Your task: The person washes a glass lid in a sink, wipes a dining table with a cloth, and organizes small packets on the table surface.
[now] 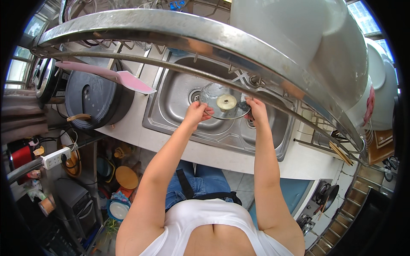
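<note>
Over a double-bowl stainless steel sink (173, 92), both my hands hold a round glass pot lid (213, 99) with a pale knob at its centre. My left hand (198, 113) grips the lid's metal rim on the left side. At the opposite edge, my right hand (257, 111) has hold of the rim together with a dark grey scouring pad (244, 106), which lies against the glass. A drain (194, 95) shows in the left bowl behind the lid. The faucet (254, 80) is partly hidden by the rack rail.
A metal dish rack (153, 24) crosses overhead, close in front, with a pink spatula (128, 80) hanging from it. A large dark lidded pot (93, 96) stands on the counter left of the sink. Chopsticks (341, 153) stick out at the right. A frying pan (331, 196) rests on the stove.
</note>
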`<state>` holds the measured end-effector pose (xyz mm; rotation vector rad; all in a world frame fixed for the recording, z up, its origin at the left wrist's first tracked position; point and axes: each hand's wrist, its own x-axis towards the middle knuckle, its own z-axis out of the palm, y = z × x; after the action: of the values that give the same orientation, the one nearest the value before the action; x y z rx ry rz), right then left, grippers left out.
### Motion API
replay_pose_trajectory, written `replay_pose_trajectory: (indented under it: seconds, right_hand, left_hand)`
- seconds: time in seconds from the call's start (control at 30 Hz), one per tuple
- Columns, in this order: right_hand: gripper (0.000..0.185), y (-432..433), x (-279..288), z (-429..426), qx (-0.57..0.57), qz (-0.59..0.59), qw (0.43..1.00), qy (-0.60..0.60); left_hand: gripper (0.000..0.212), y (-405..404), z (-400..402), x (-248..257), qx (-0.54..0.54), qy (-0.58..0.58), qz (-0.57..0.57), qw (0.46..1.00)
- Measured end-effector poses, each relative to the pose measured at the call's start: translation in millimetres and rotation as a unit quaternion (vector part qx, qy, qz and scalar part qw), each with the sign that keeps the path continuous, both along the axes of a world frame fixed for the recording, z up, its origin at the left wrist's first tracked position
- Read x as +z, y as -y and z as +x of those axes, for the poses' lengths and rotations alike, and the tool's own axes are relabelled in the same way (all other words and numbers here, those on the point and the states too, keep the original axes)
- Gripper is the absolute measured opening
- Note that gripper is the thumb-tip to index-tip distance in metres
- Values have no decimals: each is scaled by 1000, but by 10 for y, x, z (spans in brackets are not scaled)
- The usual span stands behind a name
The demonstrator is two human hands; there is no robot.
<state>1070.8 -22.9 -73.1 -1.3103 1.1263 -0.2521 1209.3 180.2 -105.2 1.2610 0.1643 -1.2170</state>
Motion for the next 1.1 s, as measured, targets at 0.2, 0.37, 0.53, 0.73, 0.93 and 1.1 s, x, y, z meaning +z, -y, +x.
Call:
replay_pose_trajectory:
  seconds: [0.2, 0.37, 0.53, 0.73, 0.93, 1.1]
  right_hand:
    - [20, -335, -374, -74, 73, 222, 972, -17]
    - [19, -309, -698, -77, 17, 55, 996, 73]
    - [17, -439, 20, 376, 9, -44, 992, 121]
    - [21, 8, -376, 276, 65, -311, 946, 71]
    - [16, -326, -197, 228, -21, 62, 994, 91]
    - [20, -332, -708, 82, -71, 86, 981, 156]
  left_hand:
    - [23, -209, 134, 173, -22, 389, 84, 917]
    - [15, -213, 241, 391, -47, 450, 47, 891]
    - [13, -252, 484, -12, 65, 236, -50, 968]
    - [20, -1, 240, -139, 110, 28, -97, 989]
    - [49, -137, -61, 22, 137, -222, -219, 940]
    - [64, -128, -133, 141, 110, -192, -247, 944]
